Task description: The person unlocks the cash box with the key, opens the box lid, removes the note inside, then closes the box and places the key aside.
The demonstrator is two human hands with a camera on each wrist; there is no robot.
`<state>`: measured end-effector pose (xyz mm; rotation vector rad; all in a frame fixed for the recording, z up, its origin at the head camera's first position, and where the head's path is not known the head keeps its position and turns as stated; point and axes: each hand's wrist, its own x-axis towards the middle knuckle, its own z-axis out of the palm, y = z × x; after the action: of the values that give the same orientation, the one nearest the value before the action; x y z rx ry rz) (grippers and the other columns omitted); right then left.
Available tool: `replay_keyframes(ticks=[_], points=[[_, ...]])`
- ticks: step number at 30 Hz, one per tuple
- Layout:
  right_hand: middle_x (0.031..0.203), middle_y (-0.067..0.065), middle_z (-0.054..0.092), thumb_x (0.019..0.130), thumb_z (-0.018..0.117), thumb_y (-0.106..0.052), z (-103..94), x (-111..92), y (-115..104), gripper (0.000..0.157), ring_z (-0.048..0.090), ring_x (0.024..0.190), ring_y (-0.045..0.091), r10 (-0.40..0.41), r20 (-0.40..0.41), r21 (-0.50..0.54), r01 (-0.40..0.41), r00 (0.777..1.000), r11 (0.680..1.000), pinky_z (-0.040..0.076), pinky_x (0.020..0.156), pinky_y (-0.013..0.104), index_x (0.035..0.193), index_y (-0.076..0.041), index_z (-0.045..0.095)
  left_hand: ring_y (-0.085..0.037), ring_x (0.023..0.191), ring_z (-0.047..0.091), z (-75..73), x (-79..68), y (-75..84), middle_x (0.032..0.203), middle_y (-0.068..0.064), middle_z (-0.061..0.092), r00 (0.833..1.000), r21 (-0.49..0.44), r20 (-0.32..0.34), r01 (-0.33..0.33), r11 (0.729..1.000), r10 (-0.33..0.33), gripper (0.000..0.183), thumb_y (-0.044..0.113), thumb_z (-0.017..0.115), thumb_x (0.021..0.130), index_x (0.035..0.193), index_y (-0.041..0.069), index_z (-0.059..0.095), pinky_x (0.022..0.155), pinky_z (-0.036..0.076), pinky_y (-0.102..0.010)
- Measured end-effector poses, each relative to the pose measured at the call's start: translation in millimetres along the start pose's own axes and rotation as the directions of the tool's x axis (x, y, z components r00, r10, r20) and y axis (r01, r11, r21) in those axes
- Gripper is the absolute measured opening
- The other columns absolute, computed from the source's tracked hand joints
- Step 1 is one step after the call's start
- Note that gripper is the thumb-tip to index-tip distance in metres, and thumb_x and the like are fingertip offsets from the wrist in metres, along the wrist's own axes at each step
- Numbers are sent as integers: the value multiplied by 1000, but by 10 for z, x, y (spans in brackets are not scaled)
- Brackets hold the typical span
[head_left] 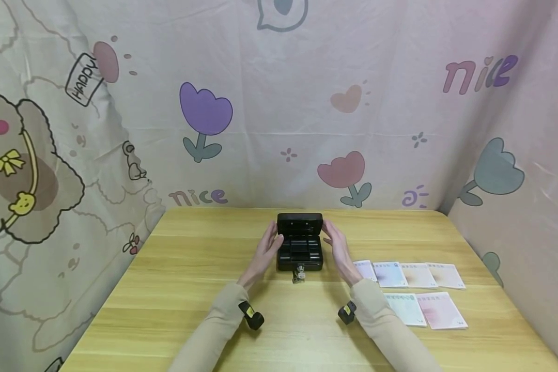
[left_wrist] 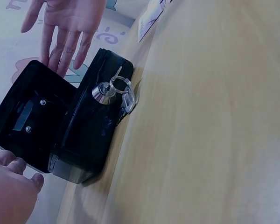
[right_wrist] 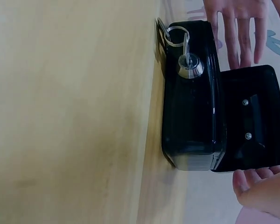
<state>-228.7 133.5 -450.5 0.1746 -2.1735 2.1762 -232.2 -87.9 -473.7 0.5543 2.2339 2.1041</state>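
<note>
A small black cash box (head_left: 300, 253) stands on the table with its lid (head_left: 299, 224) raised. Its tray inside is divided into compartments. From the lock on the front (right_wrist: 190, 66) a key ring (left_wrist: 120, 84) with keys hangs. My left hand (head_left: 266, 252) is at the left side of the lid, fingers extended along it. On the opposite side, my right hand (head_left: 338, 248) lies by the lid's right edge with its fingers stretched out. In the wrist views the fingertips are at or behind the lid's edges; whether they press on it I cannot tell.
Several stacks of printed paper notes lie in two rows to the right, among them a blue one (head_left: 390, 274) and a pink one (head_left: 442, 310). The wooden table (head_left: 167, 289) ends at a patterned cloth backdrop (head_left: 269, 170).
</note>
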Motion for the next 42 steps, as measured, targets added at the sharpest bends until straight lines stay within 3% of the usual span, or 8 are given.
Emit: replay_keyframes(ticks=[7,14,25,34,42], points=[[157,26,40,110,27,-38,-21,-98,-3,58,35,149,41,-8,1,1,8,1000,1000,26,125,59,149,3,41,-41,156,13,-2,-84,7,167,-26,9,1000,-5,-2,-5,1000,5,69,23,41,109,160,-3,4,129,10,-52],[156,28,39,110,25,-39,-49,-203,2,61,36,148,42,20,7,-2,-20,1000,1000,27,125,56,147,7,40,-45,154,18,12,-190,1,165,-30,15,1000,-36,-9,-20,999,19,68,19,42,107,160,-4,6,127,16,-56],[155,29,40,109,34,-26,-58,-345,-8,51,35,148,42,116,5,18,-116,993,993,25,126,56,144,10,43,-45,153,22,46,-357,-33,163,-31,23,999,-14,-35,33,999,-33,69,24,46,106,161,1,10,128,14,-57],[152,31,42,107,37,-17,-53,-417,25,46,37,146,44,170,5,93,-170,985,981,26,126,56,142,13,42,-47,152,23,64,-455,-78,165,-28,19,995,-47,-28,91,995,-92,73,30,45,107,161,1,4,126,14,-63],[154,27,43,107,39,-20,-43,-457,64,47,36,148,42,198,12,97,-198,980,975,24,126,57,143,10,44,-48,152,20,74,-483,-139,165,-30,16,994,-63,-17,108,992,-109,76,30,46,106,161,0,2,124,13,-67]])
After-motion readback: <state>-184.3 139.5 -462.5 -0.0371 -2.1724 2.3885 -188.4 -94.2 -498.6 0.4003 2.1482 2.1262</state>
